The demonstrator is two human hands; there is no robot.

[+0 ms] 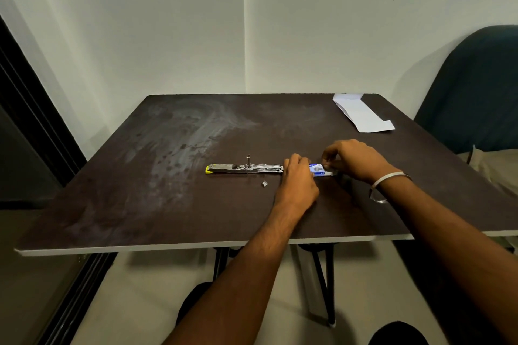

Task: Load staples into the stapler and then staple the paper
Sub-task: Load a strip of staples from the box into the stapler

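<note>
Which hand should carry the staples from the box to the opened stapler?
Probably left: the left hand sits between the staple box and the opened stapler; the right hand works the box's far end.

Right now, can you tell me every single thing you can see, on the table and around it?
Opened-out metal stapler with yellow tip: one, silver, flat at mid-table.
Small blue and white staple box: one, right of the stapler, between both hands.
Loose bit of staples: one, silver, just in front of the stapler.
Folded white paper: one, far right corner of the table.
Dark brown table with pale edge: one, smudged grey on the left.
Dark teal chair back: one, right of the table.
Silver metal bangle: one, on the right wrist.
Left hand: holding the box's left end.
Right hand: fingers at the box's right end.
</note>
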